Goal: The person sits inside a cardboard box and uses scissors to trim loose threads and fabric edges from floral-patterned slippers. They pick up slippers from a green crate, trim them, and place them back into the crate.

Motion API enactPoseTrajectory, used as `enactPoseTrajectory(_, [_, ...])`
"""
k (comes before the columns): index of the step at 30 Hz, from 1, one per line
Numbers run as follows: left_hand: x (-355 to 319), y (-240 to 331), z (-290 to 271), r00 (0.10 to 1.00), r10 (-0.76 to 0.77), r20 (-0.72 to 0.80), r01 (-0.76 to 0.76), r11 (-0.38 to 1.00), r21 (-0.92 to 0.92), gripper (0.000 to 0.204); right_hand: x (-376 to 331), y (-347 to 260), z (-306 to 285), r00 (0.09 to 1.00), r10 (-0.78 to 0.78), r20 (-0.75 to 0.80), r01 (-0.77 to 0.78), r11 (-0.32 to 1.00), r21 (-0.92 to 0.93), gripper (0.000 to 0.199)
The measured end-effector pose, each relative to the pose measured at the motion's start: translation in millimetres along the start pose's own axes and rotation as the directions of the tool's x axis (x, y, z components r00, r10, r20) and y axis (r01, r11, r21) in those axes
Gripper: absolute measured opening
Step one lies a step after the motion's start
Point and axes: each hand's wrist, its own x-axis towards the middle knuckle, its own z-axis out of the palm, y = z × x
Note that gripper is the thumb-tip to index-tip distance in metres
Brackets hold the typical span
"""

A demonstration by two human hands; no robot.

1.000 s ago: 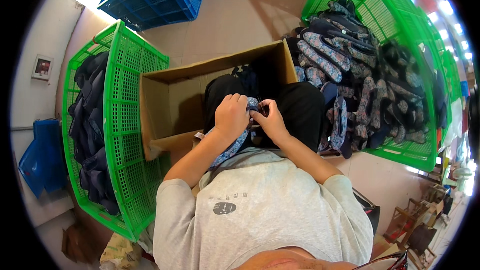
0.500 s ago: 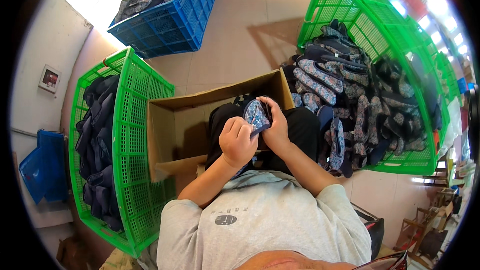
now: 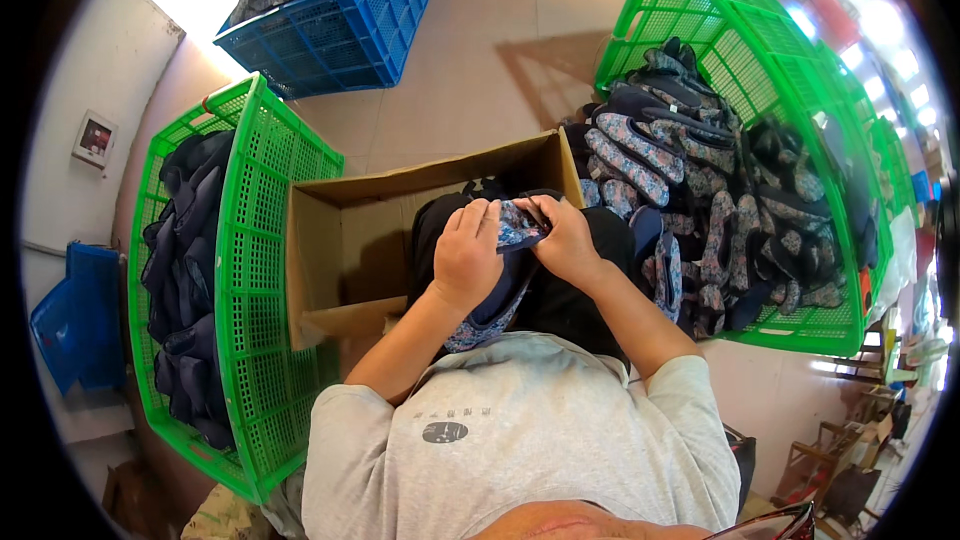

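Observation:
Over my lap, a floral fabric shoe [image 3: 518, 226] with a dark blue edge is stretched between my hands. My left hand [image 3: 467, 256] is closed on its left side, fingers curled over the cloth. At its right side my right hand [image 3: 569, 242] grips it with bent fingers. A slim dark thing lies by the right thumb, too small to make out. Below the hands, a second dark blue and floral piece [image 3: 492, 314] rests on my lap, partly covered by my left forearm.
An open cardboard box [image 3: 345, 319] stands around my legs. On the left is a green crate [image 3: 262, 270] of dark fabric pieces. A blue crate [image 3: 345, 35] of shoes stands far off. Floral shoes [image 3: 640, 165] spill from a tipped green crate [image 3: 760, 40] at right.
The floral shoe has turned from upright to lying crosswise. Both hands have shifted, the left now spread over its top edge. More of the piece on my lap shows.

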Motion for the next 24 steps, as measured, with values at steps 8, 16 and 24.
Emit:
enactPoseTrajectory(8, [-23,-11,-29,0.931,-0.247,0.269,0.338,0.863,-0.377,0.033,-1,-19,-8,0.931,-0.026,0.364,-0.065,0.970,0.235,0.025])
enactPoseTrajectory(16, [-47,-6,-44,0.650,-0.493,0.578,0.760,0.415,-0.500,0.017,-4,-16,3,0.820,-0.059,0.570,-0.255,0.853,0.455,0.032])
enactPoseTrajectory(24, [-35,2,-55,0.925,-0.364,0.104,0.370,0.811,-0.453,0.033,-19,-33,24,0.975,0.060,0.215,-0.186,0.748,0.637,0.038])
